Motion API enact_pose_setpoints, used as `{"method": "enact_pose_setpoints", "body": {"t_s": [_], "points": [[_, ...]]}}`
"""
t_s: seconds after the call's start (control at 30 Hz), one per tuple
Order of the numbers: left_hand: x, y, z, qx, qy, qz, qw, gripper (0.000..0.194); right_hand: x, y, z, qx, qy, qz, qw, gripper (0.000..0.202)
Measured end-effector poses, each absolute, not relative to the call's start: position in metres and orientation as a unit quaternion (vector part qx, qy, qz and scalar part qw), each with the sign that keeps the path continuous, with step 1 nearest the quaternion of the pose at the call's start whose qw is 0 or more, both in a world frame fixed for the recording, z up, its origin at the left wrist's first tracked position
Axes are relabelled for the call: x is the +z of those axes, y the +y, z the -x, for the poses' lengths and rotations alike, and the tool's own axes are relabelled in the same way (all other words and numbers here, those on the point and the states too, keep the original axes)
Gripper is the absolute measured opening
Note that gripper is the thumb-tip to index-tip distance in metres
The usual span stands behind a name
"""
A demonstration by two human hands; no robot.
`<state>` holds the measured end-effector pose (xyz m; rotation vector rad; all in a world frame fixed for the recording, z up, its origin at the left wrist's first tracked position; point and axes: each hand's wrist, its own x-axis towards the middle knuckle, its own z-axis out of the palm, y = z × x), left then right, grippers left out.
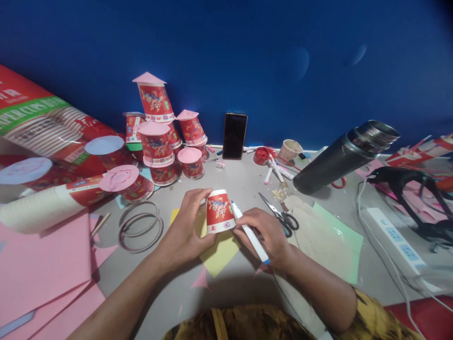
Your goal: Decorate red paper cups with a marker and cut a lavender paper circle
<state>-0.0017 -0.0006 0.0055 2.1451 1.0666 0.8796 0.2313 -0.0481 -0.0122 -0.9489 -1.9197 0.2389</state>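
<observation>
While the fingers of your left hand (191,224) curve around the near left side of a red-and-white paper cup (218,208), they pinch it between the top edge and the lower rim. The cup stands upside down, its narrow end up and its printed side facing you. Your right hand (265,231) has its fingers pressed together on a white marker (253,238), pinching it near the tip, which points up and left at the cup's right side; you cannot tell whether it touches. Just below the left fingers, yellow paper (219,257) lies on the counter (170,293). Close to the right of your right fingers are scissors (278,211) with black handles, and farther right a pale green sheet (348,231). Beyond the fingers, a dark phone (235,137) stands upright near the blue wall (226,56). Ahead and to the left of the left fingers rises a stack of red cups (155,146), topped with a pink cone (149,78). Well ahead and right of the right fingers, a dark flask (336,160) appears tilted. Pink sheets (42,269) lie well left of the left fingers.
</observation>
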Motion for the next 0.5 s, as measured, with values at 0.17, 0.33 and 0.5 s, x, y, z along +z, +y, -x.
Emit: {"method": "enact_pose_setpoints", "body": {"t_s": [0.17, 0.33, 0.5], "points": [[0.008, -0.002, 0.001, 0.318, 0.401, -0.801, 0.31, 0.078, -0.013, -0.047, -0.231, 0.085, -0.784, 0.386, 0.479, 0.02], [0.009, -0.004, 0.0, 0.319, 0.402, -0.79, 0.334, 0.078, -0.006, -0.045, -0.229, 0.078, -0.788, 0.375, 0.483, 0.021], [0.01, -0.004, 0.003, 0.328, 0.411, -0.74, 0.419, 0.085, 0.004, -0.049, -0.228, 0.064, -0.754, 0.403, 0.514, 0.023]]}}
